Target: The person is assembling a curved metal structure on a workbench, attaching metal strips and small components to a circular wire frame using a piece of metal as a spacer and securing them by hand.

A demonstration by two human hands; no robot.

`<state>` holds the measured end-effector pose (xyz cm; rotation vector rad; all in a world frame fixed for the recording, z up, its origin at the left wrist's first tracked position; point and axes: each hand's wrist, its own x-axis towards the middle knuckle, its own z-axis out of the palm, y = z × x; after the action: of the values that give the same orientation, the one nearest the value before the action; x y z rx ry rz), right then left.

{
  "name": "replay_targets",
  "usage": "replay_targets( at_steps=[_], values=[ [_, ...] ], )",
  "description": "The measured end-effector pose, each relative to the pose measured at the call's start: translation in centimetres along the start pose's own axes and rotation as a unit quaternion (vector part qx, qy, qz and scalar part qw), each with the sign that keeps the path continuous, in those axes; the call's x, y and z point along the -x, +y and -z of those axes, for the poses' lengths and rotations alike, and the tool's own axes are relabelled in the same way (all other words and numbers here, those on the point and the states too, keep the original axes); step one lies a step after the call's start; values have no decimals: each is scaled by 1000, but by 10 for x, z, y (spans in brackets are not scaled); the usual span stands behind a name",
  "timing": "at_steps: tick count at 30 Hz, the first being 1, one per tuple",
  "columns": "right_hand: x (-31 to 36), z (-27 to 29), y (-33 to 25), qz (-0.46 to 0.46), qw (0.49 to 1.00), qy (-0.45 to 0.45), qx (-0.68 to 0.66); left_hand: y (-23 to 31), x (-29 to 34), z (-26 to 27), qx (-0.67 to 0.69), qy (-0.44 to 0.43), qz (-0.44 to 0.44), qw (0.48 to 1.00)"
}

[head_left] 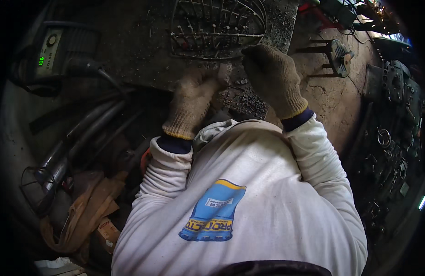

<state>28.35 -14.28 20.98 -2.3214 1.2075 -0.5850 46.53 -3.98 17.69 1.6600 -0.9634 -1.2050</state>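
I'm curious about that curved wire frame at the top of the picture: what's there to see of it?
The curved wire frame looks like dark metal, built of thin rods. Bowed rods form its outline, a bar runs across it, and thinner rods lie inside, with pale, knob-like spots near the bar. It rests on the dark worktable, its top cut off by the picture's edge. The gloved right hand is by its lower right; whether they touch is unclear.
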Motion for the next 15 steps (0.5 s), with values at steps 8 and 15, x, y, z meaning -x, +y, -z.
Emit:
replay_targets(
  at_steps=[8,15],
  values=[
    [4,-10,10,-21,999,-5,-39,31,-1,-12,111,-9,186,976],
    [3,-10,8,-50,997,-51,-33,34,-3,-13,122,1,223,967]
  ],
)
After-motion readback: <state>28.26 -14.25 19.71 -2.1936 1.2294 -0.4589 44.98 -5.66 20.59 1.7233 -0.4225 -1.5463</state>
